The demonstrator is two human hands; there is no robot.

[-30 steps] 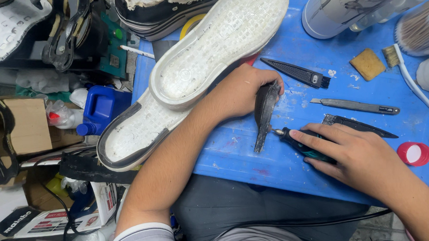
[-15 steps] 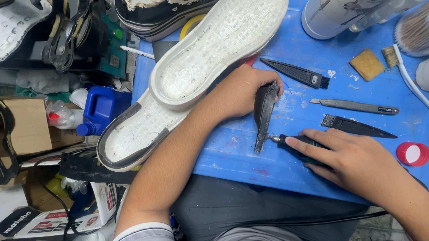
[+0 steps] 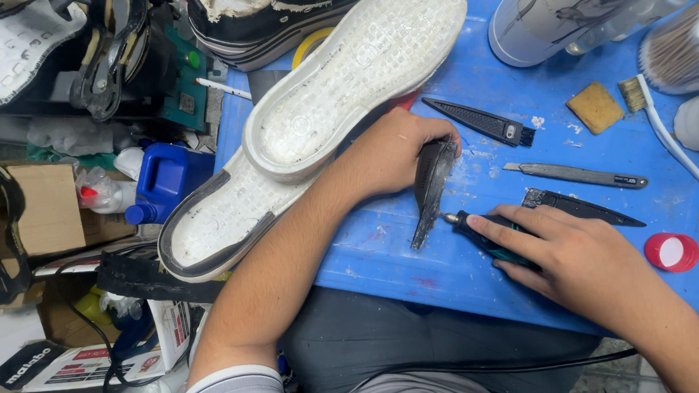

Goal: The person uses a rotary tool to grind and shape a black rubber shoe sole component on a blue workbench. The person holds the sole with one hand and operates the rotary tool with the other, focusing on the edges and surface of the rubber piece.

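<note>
My left hand presses a dark, curved strip of rubber down on the blue table, fingers curled over its upper end. My right hand grips a small dark green rotary tool like a pen, index finger stretched along it. The tool's metal tip touches the strip's right edge, near its lower half. A black cable runs from the tool back under my right arm.
Two white shoe soles overlap at the table's left edge, a black sneaker behind them. A black brush, a grey knife, another dark blade, a yellow sponge, a red cap and white containers surround my hands.
My right hand has slid left with the rotary tool, bringing its tip from just short of the rubber strip up against its edge. My left hand has stayed put.
</note>
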